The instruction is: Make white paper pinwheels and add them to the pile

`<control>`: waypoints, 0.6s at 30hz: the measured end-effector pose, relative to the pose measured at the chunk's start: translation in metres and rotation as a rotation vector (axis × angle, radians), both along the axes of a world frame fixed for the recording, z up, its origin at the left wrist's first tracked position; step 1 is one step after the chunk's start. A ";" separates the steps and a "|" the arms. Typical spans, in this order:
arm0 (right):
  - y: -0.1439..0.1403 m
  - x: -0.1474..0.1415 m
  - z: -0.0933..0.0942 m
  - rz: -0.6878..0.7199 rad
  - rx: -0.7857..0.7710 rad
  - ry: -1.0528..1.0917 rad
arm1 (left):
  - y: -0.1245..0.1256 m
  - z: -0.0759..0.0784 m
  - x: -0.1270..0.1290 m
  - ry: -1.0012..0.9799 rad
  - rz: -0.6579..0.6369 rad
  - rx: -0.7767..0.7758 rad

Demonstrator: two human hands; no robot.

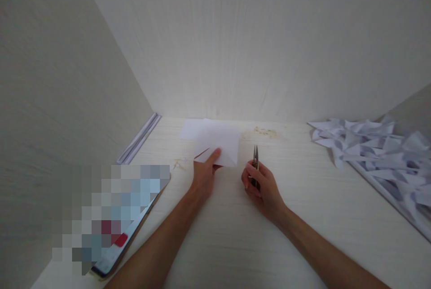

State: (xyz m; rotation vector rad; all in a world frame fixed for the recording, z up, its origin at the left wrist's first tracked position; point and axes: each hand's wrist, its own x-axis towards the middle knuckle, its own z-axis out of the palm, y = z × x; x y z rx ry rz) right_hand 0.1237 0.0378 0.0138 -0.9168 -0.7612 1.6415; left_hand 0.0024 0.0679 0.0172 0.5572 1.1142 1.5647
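Observation:
My left hand [205, 166] pinches a white sheet of paper [222, 138] at its lower edge, thumb on top. A slit runs in from the sheet's lower left corner. Behind it, partly covered, lies another piece of white paper [188, 128]. To the right, my right hand [261, 185] is closed around small thread snips [256, 158], their two pointed blades slightly apart and pointing away from me. The blades are clear of the paper.
Folded white paper pinwheels [370, 145] are piled at the right beside a long white rod [387, 194]. White paper sticks [139, 138] lie by the left wall. A phone [124, 244], partly blurred out, is at the lower left. Walls rise behind and left.

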 end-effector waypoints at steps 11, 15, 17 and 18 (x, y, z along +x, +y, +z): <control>-0.001 -0.002 -0.003 0.054 -0.018 -0.099 | -0.008 -0.005 0.005 0.294 -0.140 0.023; -0.001 -0.002 -0.004 0.091 0.004 -0.138 | -0.011 -0.001 0.007 0.423 -0.158 -0.009; -0.001 -0.001 -0.004 0.090 -0.001 -0.151 | -0.012 -0.001 0.007 0.451 -0.162 -0.010; -0.001 -0.001 -0.004 0.088 -0.006 -0.155 | -0.012 -0.001 0.007 0.459 -0.161 -0.008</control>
